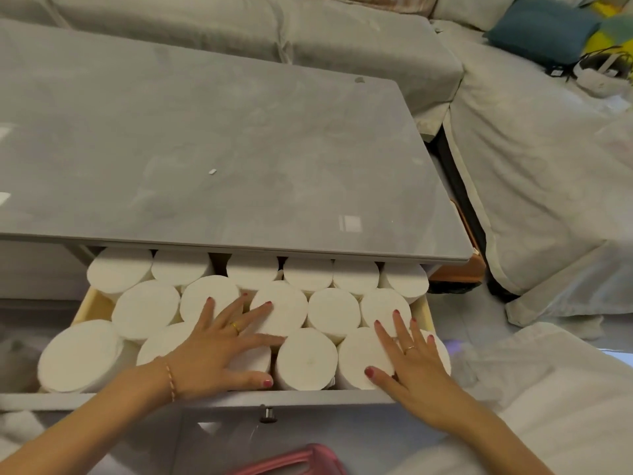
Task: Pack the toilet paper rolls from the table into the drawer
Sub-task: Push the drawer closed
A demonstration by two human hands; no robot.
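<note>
Directly beneath both flat palms, the toilet paper rolls (pixel 307 358) are stood on end in the drawer (pixel 205 397); left hand (pixel 219 347) and right hand (pixel 409 358) are spread apart, gripping nothing, while the table (pixel 205 149) is bare of rolls

White toilet paper rolls (pixel 306 359), mottled grey table (pixel 219 159), teal cushion (pixel 541 29) — red nails (both hands), pale-wood drawer (pixel 94 303)

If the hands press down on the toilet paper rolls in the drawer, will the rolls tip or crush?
Tipping seems unlikely: the toilet paper rolls stand upright, packed tightly together in the drawer. Their soft-looking paper may dent slightly under the flat hands.
</note>
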